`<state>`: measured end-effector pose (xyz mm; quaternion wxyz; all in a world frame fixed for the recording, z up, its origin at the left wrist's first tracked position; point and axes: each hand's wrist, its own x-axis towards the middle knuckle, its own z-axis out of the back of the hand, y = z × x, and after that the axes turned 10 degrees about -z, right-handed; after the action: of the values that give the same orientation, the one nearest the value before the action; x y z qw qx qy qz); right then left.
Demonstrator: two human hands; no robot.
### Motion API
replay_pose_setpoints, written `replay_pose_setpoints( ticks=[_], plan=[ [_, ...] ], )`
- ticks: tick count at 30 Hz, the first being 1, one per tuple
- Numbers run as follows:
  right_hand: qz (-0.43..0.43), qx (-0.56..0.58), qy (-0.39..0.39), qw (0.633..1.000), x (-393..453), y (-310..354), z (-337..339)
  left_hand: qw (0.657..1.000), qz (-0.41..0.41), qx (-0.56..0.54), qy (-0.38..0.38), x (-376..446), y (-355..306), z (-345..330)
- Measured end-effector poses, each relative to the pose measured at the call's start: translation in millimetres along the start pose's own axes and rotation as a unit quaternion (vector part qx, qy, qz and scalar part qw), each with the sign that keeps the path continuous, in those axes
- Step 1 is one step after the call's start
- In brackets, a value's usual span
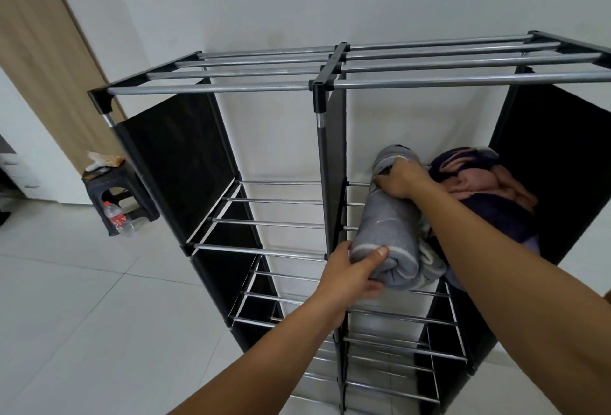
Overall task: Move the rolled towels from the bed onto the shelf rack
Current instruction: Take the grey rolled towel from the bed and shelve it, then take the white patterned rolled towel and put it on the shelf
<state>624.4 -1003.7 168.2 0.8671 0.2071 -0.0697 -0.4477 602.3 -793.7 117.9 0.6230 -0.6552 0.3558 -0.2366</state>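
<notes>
— Grey, is it, the roll being handled in the head view?

— Grey with a pale stripe near its front end. That grey rolled towel (388,226) lies on the bars of the right-hand compartment of the shelf rack (317,84), on the tier below the top rails, hard against the centre divider.

— Which way does it point?

— Its long axis runs front to back: one end at the front edge of the tier, showing the spiral of the roll, the other toward the wall.

— And the hands?

— The left hand (353,274) is clamped on the front end, thumb over the top and fingers underneath. The right hand (401,180) is closed over the far end, fingers curled down onto the cloth.

— Anything beside it?

— A purple and pink rolled towel (489,189) fills the right side of the same tier, touching the grey one and reaching toward the black side panel.

— Elsewhere?

— A small dark stool (115,189) stands on the tiled floor left of the rack, with a plastic bottle (117,218) just in front of it.
</notes>
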Motion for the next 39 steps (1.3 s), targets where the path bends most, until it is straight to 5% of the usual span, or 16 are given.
replay_pose_setpoints(
  ticks=[4,14,18,23,28,30,34,39],
  plan=[
    [-0.059,0.047,-0.009,0.997,-8,-3,-1,1.0,0.017,0.015,0.011,-2,-11,-2],
    [-0.032,0.126,-0.018,0.991,-55,-10,15,0.987,0.132,0.019,0.094,-25,-21,13],
    [-0.029,0.176,-0.056,0.982,-106,-27,36,0.958,0.194,0.063,0.201,-42,-24,3],
    [-0.108,0.266,-0.205,0.936,-223,-64,49,0.915,0.123,0.138,0.358,-63,-19,-28],
    [-0.303,0.359,-0.342,0.814,-386,-122,3,0.869,0.092,0.126,0.47,-115,0,-74],
    [-0.379,0.405,-0.381,0.739,-469,-132,-33,0.835,0.103,0.131,0.524,-159,25,-93],
    [-0.517,0.428,-0.49,0.557,-656,-116,-107,0.675,0.131,0.203,0.697,-308,86,-109],
    [-0.59,0.446,-0.575,0.35,-833,-53,-179,0.474,0.065,0.272,0.835,-478,139,-86]
  ],
)
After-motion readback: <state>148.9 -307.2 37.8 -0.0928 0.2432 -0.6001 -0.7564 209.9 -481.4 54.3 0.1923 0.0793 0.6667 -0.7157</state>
